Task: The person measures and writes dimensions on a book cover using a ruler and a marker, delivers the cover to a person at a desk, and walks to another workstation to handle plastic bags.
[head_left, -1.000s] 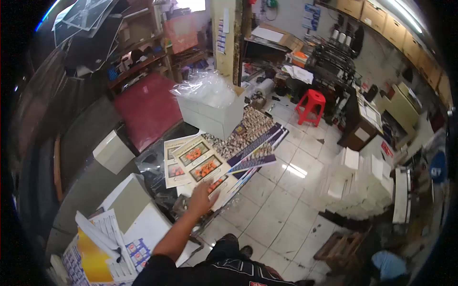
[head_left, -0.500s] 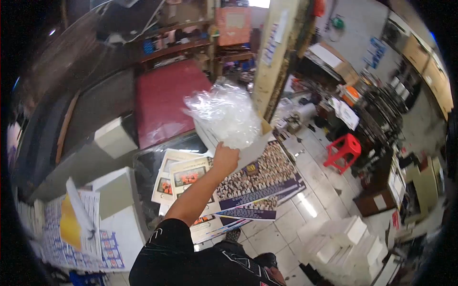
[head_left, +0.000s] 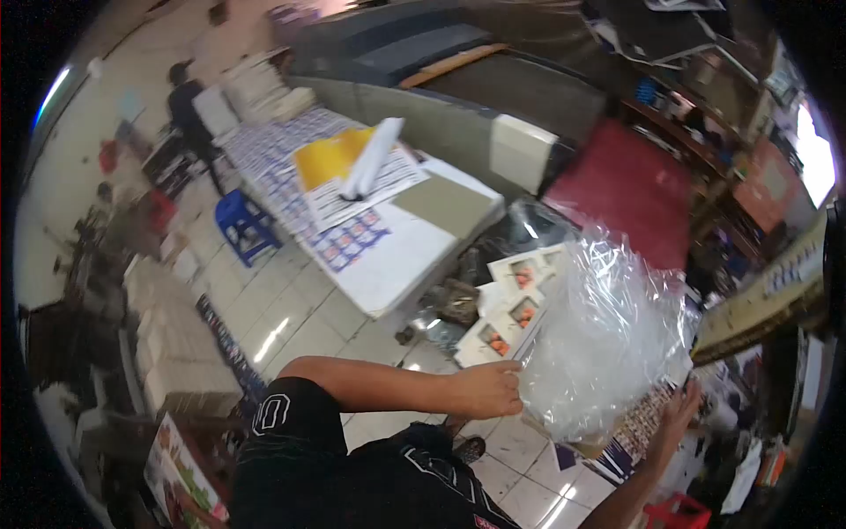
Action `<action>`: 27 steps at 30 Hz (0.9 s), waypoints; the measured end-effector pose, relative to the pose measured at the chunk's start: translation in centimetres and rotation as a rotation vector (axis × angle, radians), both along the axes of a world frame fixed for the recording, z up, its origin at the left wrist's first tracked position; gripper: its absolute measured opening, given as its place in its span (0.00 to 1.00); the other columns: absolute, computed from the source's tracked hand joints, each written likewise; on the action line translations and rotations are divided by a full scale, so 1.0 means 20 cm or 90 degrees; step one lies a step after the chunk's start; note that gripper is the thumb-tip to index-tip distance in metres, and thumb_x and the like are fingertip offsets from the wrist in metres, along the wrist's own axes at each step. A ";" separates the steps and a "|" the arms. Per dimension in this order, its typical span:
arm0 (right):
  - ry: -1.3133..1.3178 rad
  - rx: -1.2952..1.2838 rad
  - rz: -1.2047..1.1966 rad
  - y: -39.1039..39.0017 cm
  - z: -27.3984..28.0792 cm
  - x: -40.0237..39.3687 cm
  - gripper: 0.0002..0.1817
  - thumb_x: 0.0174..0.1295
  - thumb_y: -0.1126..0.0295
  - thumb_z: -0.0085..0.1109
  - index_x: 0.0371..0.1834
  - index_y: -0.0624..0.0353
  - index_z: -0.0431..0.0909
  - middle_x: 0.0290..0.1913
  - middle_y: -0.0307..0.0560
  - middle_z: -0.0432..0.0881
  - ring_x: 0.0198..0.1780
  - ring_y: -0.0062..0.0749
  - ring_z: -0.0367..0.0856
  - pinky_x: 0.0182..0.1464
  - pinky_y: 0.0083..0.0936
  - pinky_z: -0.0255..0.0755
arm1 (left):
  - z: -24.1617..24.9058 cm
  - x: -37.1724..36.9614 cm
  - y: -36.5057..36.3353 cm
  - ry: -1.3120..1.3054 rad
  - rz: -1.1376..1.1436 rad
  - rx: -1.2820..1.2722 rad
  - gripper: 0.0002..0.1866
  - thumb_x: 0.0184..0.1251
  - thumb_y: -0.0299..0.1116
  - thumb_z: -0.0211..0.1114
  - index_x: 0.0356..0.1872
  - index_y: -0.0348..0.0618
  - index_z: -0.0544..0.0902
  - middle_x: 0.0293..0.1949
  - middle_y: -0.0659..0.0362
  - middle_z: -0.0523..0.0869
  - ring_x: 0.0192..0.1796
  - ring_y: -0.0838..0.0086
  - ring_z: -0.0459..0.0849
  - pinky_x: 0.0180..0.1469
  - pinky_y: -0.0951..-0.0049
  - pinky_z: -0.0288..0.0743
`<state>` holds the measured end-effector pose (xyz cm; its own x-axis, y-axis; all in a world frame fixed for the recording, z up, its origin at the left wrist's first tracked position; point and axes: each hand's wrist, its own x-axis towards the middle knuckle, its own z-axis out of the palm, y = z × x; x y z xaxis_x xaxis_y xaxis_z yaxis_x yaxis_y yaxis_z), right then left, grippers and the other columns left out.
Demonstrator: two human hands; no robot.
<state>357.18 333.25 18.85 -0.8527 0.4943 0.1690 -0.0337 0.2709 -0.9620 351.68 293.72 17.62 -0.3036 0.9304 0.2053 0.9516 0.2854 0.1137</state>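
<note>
Clear crinkled plastic [head_left: 608,335] fills an open carton, which hides most of its own walls in the head view. My left hand [head_left: 486,391] is closed at the carton's near left edge, its fingers bent over the rim. At the right edge my right hand [head_left: 677,413] grips the side, with its fingertips partly against the plastic. Printed sheets with orange pictures [head_left: 495,339] lie to the left of the carton. A poster of many small photos [head_left: 639,428] shows from under it, beside my right hand.
Left of the carton, a table [head_left: 388,286] bears printed sheets, a yellow sheet [head_left: 330,159] and a rolled sheet. A blue stool [head_left: 245,227] stands on the tiled floor. Further back is a person in dark clothes [head_left: 189,115]. A red board [head_left: 630,189] and a pillar [head_left: 762,300] are at right.
The view has swung left, bringing the table and blue stool further into view. My right hand now shows at the carton's right side. My left hand stays at its edge.
</note>
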 end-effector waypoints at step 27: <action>0.081 -0.055 0.757 -3.89 0.21 -1.00 0.69 0.35 0.59 0.79 0.78 0.62 0.38 0.74 0.61 0.56 0.75 0.49 0.55 0.75 0.40 0.48 | 0.46 0.29 -3.34 0.132 0.376 -0.044 0.05 0.55 0.34 0.58 0.28 0.47 0.74 0.26 0.66 0.76 0.37 0.73 0.75 0.56 0.69 0.71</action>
<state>337.13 255.49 23.03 -0.7628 -0.5777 0.2906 -0.3153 -0.0601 -0.9471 357.47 226.95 26.91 -0.7308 0.6313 0.2596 0.6315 0.7697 -0.0937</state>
